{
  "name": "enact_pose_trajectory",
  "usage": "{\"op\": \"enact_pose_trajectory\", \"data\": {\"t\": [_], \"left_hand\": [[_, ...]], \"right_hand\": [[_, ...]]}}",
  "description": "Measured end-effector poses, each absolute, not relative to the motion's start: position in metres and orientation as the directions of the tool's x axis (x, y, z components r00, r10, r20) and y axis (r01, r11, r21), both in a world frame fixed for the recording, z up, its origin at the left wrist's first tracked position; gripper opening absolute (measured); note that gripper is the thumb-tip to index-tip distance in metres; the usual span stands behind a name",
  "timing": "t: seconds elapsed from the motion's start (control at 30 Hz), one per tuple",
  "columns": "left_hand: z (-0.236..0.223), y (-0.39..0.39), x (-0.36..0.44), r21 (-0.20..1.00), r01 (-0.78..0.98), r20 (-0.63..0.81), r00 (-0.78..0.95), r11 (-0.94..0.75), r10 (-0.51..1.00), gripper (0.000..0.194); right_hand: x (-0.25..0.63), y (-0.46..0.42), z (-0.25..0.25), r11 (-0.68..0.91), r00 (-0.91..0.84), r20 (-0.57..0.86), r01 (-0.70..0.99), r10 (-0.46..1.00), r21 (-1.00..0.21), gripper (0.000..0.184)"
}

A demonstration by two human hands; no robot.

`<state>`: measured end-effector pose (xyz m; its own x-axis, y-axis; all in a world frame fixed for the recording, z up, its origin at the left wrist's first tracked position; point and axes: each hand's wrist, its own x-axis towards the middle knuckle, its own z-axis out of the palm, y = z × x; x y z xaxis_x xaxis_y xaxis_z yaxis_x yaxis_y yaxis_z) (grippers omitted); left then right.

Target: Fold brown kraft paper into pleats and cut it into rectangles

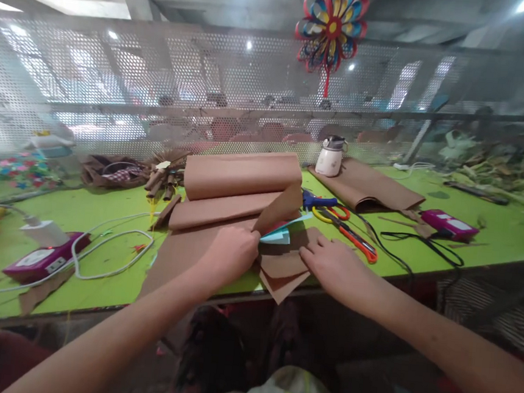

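At the table's front edge lies folded brown kraft paper [281, 268], with one pointed corner hanging over the edge. My left hand [234, 249] is closed on a raised brown flap at its left side. The fingers of my right hand [332, 264] are bent over the paper's right edge and grip it; the thumb is hidden. Between the hands, light blue paper pieces [279, 237] stick out from the fold, with a little pink beside them. Just behind, a big roll of brown paper [245, 173] rests on the green table [123, 209].
Scissors [331, 216], an orange-handled cutter [361, 243] and a blue glue gun [319, 200] lie behind my right hand. Purple power strips [43, 257] with cables stand at both sides. A white bottle [330, 156] stands before the perforated screen [128, 93].
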<state>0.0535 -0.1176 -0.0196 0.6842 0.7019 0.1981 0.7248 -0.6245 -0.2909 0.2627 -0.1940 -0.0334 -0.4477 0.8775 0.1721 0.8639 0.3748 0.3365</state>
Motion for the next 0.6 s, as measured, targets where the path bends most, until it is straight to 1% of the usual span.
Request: {"op": "enact_pose_trajectory", "data": {"t": [0.13,0.27,0.33,0.5,0.6], "left_hand": [[-0.026,-0.124,0.055,-0.294,0.697,0.188,0.713,-0.654,0.675,0.019],[-0.031,-0.131,0.055,-0.295,0.658,0.171,0.749,-0.693,0.640,0.018],[-0.032,-0.134,0.055,-0.296,0.642,0.163,0.764,-0.708,0.624,0.015],[-0.026,-0.137,0.049,-0.278,0.613,0.145,0.788,-0.739,0.599,0.012],[-0.020,-0.135,0.041,-0.271,0.564,0.100,0.822,-0.780,0.560,0.011]], "right_hand": [[0.264,-0.189,-0.047,0.339,-0.403,0.158,0.884,0.901,0.322,0.023],[0.267,-0.188,-0.055,0.321,-0.379,0.191,0.905,0.905,0.278,0.026],[0.270,-0.188,-0.056,0.352,-0.398,0.210,0.908,0.893,0.226,0.027],[0.288,-0.205,-0.050,0.488,-0.495,0.251,0.868,0.832,0.095,0.032],[0.301,-0.224,-0.037,0.508,-0.497,0.258,0.861,0.828,0.027,0.027]]}}
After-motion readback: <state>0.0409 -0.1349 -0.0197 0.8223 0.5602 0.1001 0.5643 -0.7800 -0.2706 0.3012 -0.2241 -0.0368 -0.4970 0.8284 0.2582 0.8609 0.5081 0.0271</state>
